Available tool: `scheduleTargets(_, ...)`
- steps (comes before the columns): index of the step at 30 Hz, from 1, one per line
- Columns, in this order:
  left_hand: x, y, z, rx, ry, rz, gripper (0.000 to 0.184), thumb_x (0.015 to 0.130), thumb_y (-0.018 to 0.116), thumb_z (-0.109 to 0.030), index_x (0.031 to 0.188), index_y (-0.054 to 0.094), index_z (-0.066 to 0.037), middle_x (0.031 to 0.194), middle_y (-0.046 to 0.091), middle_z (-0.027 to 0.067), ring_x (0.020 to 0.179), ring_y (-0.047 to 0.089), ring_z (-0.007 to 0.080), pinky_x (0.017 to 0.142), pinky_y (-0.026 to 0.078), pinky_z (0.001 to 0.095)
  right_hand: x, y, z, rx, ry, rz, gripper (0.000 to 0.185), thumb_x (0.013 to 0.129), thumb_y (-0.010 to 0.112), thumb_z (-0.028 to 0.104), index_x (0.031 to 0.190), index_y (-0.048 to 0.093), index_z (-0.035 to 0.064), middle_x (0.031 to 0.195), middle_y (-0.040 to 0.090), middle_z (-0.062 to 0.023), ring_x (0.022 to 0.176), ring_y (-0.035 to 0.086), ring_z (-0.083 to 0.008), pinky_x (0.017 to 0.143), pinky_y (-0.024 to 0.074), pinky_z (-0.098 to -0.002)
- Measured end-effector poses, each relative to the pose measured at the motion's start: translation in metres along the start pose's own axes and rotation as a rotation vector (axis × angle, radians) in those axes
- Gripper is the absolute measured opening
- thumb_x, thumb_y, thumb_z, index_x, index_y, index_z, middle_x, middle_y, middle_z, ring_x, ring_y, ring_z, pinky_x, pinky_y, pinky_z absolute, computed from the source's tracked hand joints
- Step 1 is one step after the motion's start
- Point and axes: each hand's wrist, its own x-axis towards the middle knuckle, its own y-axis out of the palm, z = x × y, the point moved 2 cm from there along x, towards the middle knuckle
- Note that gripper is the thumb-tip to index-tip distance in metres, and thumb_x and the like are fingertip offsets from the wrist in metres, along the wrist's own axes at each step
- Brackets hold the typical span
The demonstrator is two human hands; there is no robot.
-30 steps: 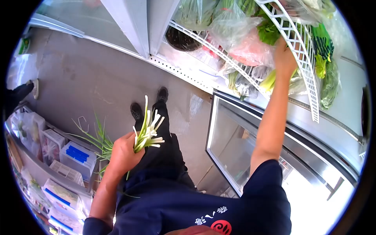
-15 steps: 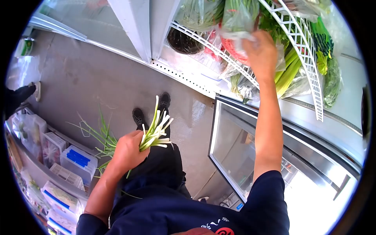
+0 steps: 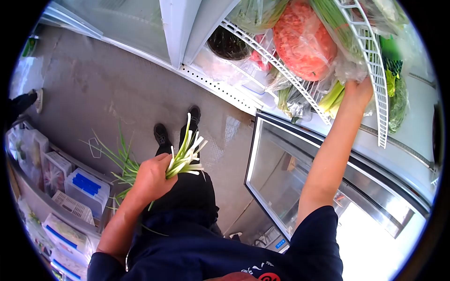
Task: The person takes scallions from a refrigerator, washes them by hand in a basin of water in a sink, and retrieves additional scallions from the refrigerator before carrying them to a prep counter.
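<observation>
My left hand [image 3: 155,175] is closed around a bunch of scallions [image 3: 185,154], white ends toward the right, green tops trailing left. Inside the fridge, my right hand [image 3: 360,92] grips the gathered end of a clear plastic bag of long green stalks [image 3: 338,28]; its fingertips are partly hidden by the plastic. Just left of that bag, a large clear bag of pinkish-red pieces [image 3: 304,42] rests on the white wire shelf [image 3: 276,63]. Celery-like pale green stalks [image 3: 333,99] lie beneath my right wrist.
A glass fridge door [image 3: 281,173] stands open below my right arm. Dark contents fill a round container [image 3: 228,43] on the lower level. Plastic bins [image 3: 87,187] line the lower left. Another person's shoe [image 3: 39,100] shows at the far left.
My right hand has moved right with the bag of green stalks, uncovering the bag of pinkish-red pieces. My left hand still holds the scallions in nearly the same place.
</observation>
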Motion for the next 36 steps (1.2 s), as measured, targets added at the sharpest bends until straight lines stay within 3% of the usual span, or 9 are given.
scheduleTargets(6, 0.003, -0.01, 0.002, -0.011, -0.008, -0.03, 0.022, 0.075, 0.07, -0.008, 0.096, 0.065, -0.002, 0.086, 0.064, 0.0183, 0.08, 0.063, 0.044, 0.07, 0.05, 0.0509, -0.051, 0.06, -0.02, -0.622, -0.152, 0.207, 0.028, 0.087, 0.071, 0.006, 0.113, 0.066, -0.0024, 0.103, 0.069, -0.0109, 0.092, 0.069, -0.0204, 0.083, 0.0557, -0.0331)
scheduleTargets(8, 0.005, -0.014, 0.001, 0.001, -0.005, -0.032, 0.022, 0.075, 0.069, -0.008, 0.096, 0.065, -0.002, 0.086, 0.063, 0.0185, 0.08, 0.063, 0.0442, 0.069, 0.05, 0.0509, -0.088, 0.081, -0.016, -0.917, -0.183, 0.319, 0.031, 0.086, 0.072, 0.006, 0.115, 0.065, -0.0022, 0.107, 0.068, -0.0113, 0.098, 0.068, -0.0201, 0.085, 0.0547, -0.0329)
scheduleTargets(10, 0.009, -0.018, 0.003, 0.021, 0.01, -0.041, 0.02, 0.075, 0.069, -0.007, 0.094, 0.064, -0.001, 0.086, 0.063, 0.0193, 0.081, 0.062, 0.045, 0.07, 0.05, 0.0509, -0.122, 0.087, -0.019, -1.225, -0.377, 0.883, 0.037, 0.088, 0.071, 0.012, 0.122, 0.063, -0.0008, 0.118, 0.067, -0.0145, 0.111, 0.064, -0.0228, 0.089, 0.0529, -0.0351)
scheduleTargets(13, 0.018, -0.019, 0.022, 0.006, 0.022, -0.098, 0.018, 0.076, 0.068, -0.007, 0.091, 0.062, 0.0, 0.087, 0.063, 0.02, 0.083, 0.061, 0.0458, 0.071, 0.049, 0.051, -0.171, 0.075, 0.011, -1.204, -0.821, 0.617, 0.033, 0.09, 0.069, 0.01, 0.122, 0.063, 0.0004, 0.12, 0.067, -0.0144, 0.113, 0.063, -0.0255, 0.09, 0.0526, -0.0361)
scheduleTargets(15, 0.023, -0.019, 0.036, -0.011, -0.015, -0.127, 0.015, 0.077, 0.067, -0.005, 0.089, 0.061, 0.0, 0.085, 0.062, 0.0206, 0.083, 0.061, 0.0462, 0.072, 0.048, 0.0511, -0.208, 0.038, 0.016, -1.067, -0.78, 0.318, 0.032, 0.09, 0.067, 0.006, 0.121, 0.064, 0.0017, 0.119, 0.068, -0.0141, 0.108, 0.065, -0.0282, 0.092, 0.0524, -0.0372)
scheduleTargets(21, 0.023, -0.007, 0.107, 0.042, -0.103, -0.145, 0.016, 0.077, 0.066, -0.003, 0.091, 0.062, 0.001, 0.088, 0.064, 0.0232, 0.084, 0.061, 0.0469, 0.074, 0.048, 0.0509, -0.263, -0.057, -0.116, -1.113, 0.046, 0.533, 0.029, 0.093, 0.069, 0.012, 0.119, 0.063, -0.0017, 0.114, 0.07, -0.0165, 0.102, 0.068, -0.0312, 0.089, 0.0547, -0.0378)
scheduleTargets(26, 0.017, 0.022, 0.172, 0.014, -0.249, -0.174, 0.019, 0.077, 0.065, -0.001, 0.095, 0.063, 0.003, 0.09, 0.064, 0.024, 0.084, 0.061, 0.0479, 0.074, 0.048, 0.0504, -0.165, -0.101, -0.234, -1.104, -0.043, 0.333, 0.062, 0.086, 0.078, 0.033, 0.125, 0.055, -0.0109, 0.127, 0.063, -0.0249, 0.116, 0.064, -0.0362, 0.093, 0.0541, -0.0397)
scheduleTargets(33, 0.015, 0.073, 0.196, -0.027, -0.26, -0.204, 0.02, 0.078, 0.065, 0.001, 0.097, 0.062, 0.004, 0.086, 0.063, 0.0233, 0.082, 0.06, 0.0476, 0.072, 0.048, 0.049, -0.124, -0.089, -0.253, -1.588, 0.132, 0.179, 0.053, 0.084, 0.076, 0.021, 0.117, 0.058, -0.016, 0.118, 0.066, -0.0249, 0.099, 0.069, -0.0301, 0.087, 0.0541, -0.0406)
scheduleTargets(36, 0.019, 0.083, 0.198, -0.058, -0.273, -0.209, 0.02, 0.077, 0.064, 0.003, 0.098, 0.062, 0.004, 0.086, 0.063, 0.0232, 0.081, 0.059, 0.0475, 0.072, 0.048, 0.0478, -0.123, -0.114, -0.248, -0.618, 0.154, 0.055, 0.032, 0.085, 0.067, 0.012, 0.106, 0.062, -0.0124, 0.11, 0.067, -0.0219, 0.095, 0.068, -0.0326, 0.082, 0.0549, -0.0451)
